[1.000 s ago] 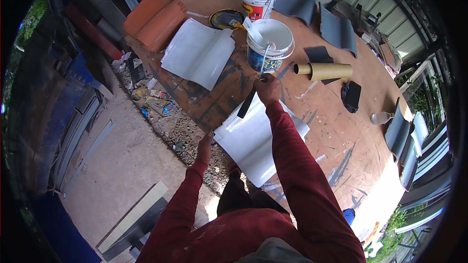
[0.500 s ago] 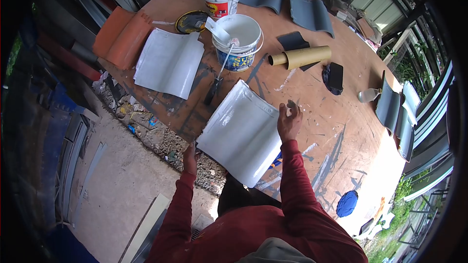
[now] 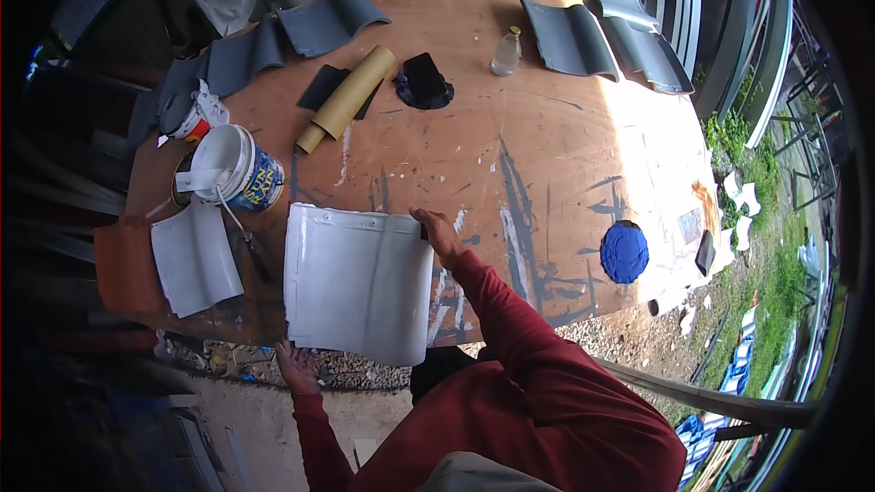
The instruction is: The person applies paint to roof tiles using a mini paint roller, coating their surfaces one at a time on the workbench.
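A wavy roof tile (image 3: pixel 360 287) coated in white paint lies at the table's near edge, its lower end overhanging. My right hand (image 3: pixel 441 237) grips its right edge near the upper corner, fingers curled around it. At the lower left corner, my left hand (image 3: pixel 298 370) holds the tile from below, fingertips partly hidden by it. Left of it, a second white-painted tile (image 3: pixel 196 258) rests against an orange tile (image 3: pixel 124 266). Behind stands a paint bucket (image 3: pixel 258 180) with a roller (image 3: pixel 239 226) leaning out of it.
The wooden table (image 3: pixel 474 155) carries a cardboard tube (image 3: pixel 351 96), a phone (image 3: pixel 424 78), a glass bottle (image 3: pixel 506 53) and a round blue object (image 3: pixel 624 252). Grey tiles (image 3: pixel 570 35) lie along the far side. Another bucket (image 3: pixel 196 114) stands behind the paint bucket.
My view has swung to the right, so the table appears turned. The white tile now sits straighter in front of me, with both hands still at its edges.
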{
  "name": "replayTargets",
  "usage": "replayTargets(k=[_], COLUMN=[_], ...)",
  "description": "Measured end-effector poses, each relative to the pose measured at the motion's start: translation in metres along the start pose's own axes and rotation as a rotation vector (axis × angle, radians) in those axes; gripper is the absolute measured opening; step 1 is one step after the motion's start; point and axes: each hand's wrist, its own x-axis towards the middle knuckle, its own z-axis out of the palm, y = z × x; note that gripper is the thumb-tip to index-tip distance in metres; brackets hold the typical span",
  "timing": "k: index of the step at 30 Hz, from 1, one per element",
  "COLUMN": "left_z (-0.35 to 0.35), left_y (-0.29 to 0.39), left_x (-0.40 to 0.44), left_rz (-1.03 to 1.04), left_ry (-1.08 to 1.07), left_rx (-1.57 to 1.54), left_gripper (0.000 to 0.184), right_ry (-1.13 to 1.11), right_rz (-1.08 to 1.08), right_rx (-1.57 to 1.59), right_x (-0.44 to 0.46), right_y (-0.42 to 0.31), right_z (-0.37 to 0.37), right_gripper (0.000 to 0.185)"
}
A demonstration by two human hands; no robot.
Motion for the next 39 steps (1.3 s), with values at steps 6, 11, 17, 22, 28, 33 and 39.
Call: replayTargets(k=[6,11,17,22,28,33,39], left_z=[0.105,0.262,0.453,0.551,0.629,0.687,0.758], left_y=[0.006,-0.029,-0.136,-0.232,-0.326,-0.373,-0.414], left_x=[-0.025,-0.069,-0.179,-0.261,-0.344,-0.383,-0.372], left_rz=[0.027,0.035,-0.195,-0.501,-0.694,-0.7,-0.531], left_ry=[-0.198,-0.401,-0.686,-0.999,-1.068,-1.033,-1.274], left_rx=[0.097,0.279,0.371,0.242,0.209,0.286,0.42], left_gripper=[0.097,0.104,0.097,0.077,0.073,0.103,0.085], right_ry=[0.226,0.389,0.647,0.828,0.817,0.816,0.833], right_rz=[-0.005,-0.027,0.0,0.069,0.206,0.227,0.256], right_rx=[0.138,0.257,0.222,-0.029,-0.289,-0.242,-0.236], right_x=[-0.07,-0.143,-0.204,-0.211,-0.199,-0.154,-0.105], right_y=[-0.039,-0.071,-0.06,-0.046,-0.084,-0.099,-0.103], right_z=[-0.13,-0.292,-0.522,-0.71,-0.852,-0.94,-1.005], right_gripper=[0.06,0.063,0.058,0.076,0.09,0.088,0.084])
